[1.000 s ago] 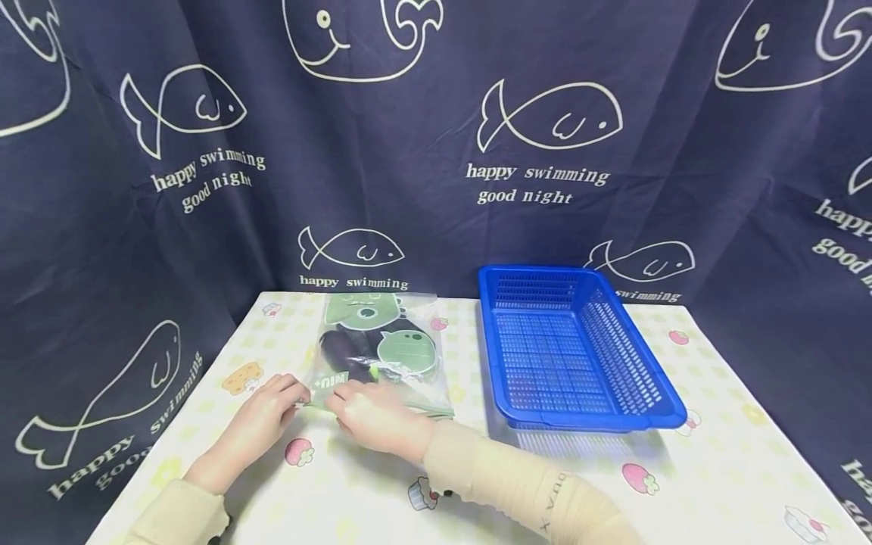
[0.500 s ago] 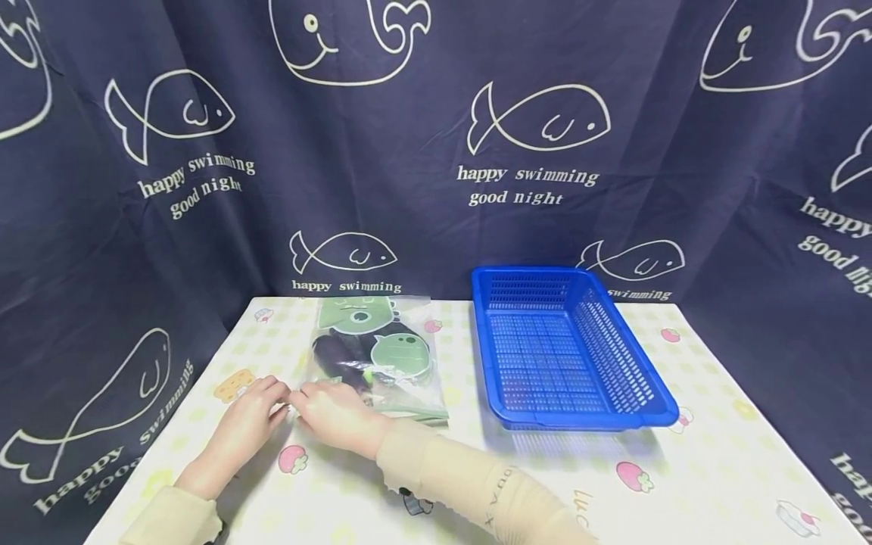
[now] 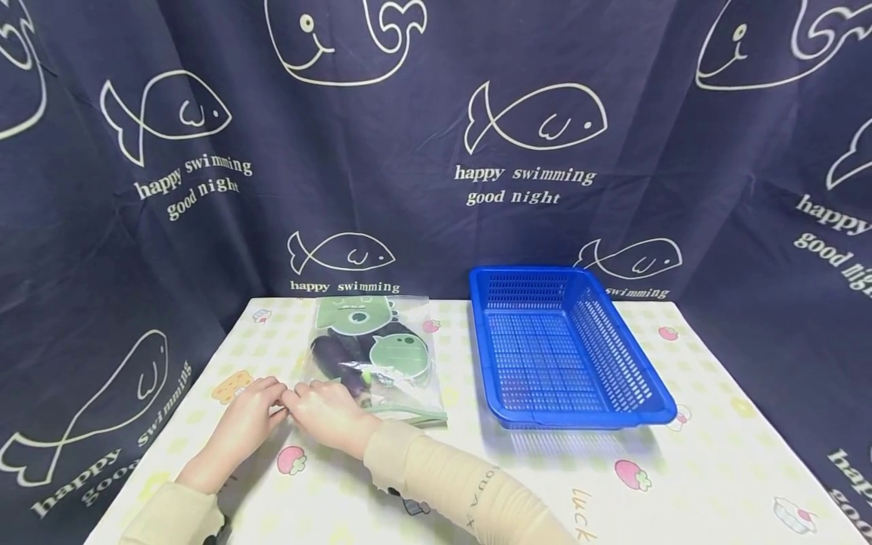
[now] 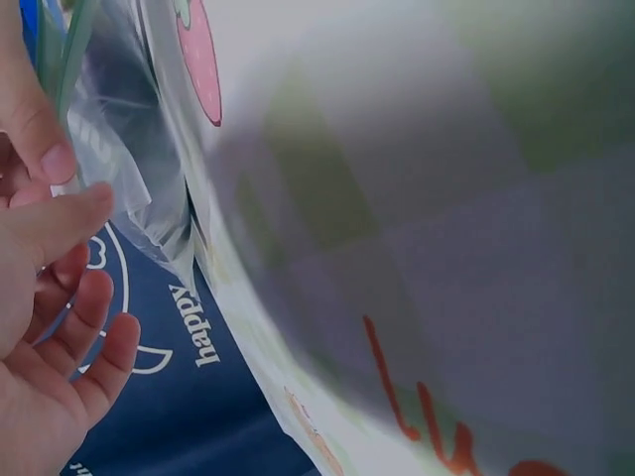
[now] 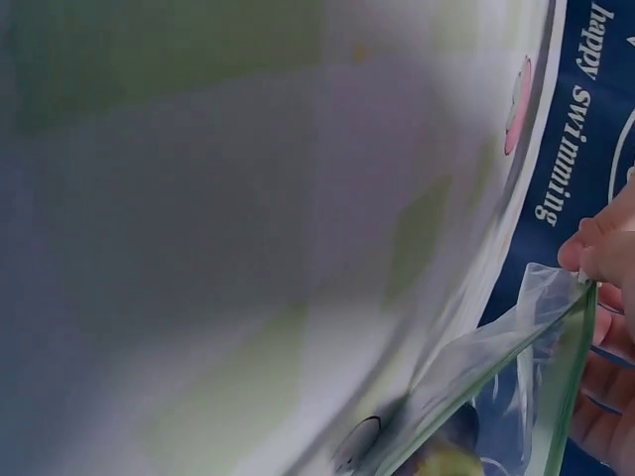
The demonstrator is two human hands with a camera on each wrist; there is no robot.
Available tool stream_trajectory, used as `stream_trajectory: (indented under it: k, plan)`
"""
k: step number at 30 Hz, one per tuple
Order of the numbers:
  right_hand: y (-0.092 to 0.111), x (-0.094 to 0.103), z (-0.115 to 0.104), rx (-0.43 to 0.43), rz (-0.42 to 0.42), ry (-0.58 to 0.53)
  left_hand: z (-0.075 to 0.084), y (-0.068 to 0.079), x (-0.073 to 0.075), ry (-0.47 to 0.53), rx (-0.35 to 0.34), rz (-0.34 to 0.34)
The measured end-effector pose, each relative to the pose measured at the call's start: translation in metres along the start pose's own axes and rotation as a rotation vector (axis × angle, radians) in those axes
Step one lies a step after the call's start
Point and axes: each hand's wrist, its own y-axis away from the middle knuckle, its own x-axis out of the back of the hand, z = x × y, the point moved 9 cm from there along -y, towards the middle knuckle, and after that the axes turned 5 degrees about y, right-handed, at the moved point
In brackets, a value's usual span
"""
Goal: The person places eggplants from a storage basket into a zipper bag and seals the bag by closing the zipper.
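A clear zip bag (image 3: 418,393) printed with green cartoon figures lies at the left of the table, its green-edged mouth facing me. Dark eggplants (image 3: 334,356) show through the plastic. My left hand (image 3: 248,412) pinches the near left corner of the bag, thumb and fingertip together, other fingers loosely curled in the left wrist view. Right beside it, my right hand (image 3: 327,412) pinches the same corner, where a small white piece (image 5: 583,278) sits at the end of the green strip. In the right wrist view the two green edges (image 5: 571,387) stand apart.
An unfilled blue plastic basket (image 3: 545,363) stands to the right of the bag. A patterned cloth (image 3: 518,484) covers the table, and a dark blue fish-print curtain (image 3: 422,189) hangs behind and along both sides.
My right hand has slid left along the bag's mouth to meet my left hand at the corner. Over the last half second both hands have hardly moved. The head view has shifted slightly.
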Motion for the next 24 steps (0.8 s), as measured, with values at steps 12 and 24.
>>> stream_trajectory:
  k: [12, 24]
  plan:
    - [0.002, -0.005, -0.004, -0.001, -0.006, 0.006, -0.007, -0.003, -0.008, 0.070, 0.037, -0.076]
    - [0.010, -0.014, -0.001, 0.008, -0.049, 0.013, -0.012, -0.002, -0.010, 0.066, 0.048, -0.092]
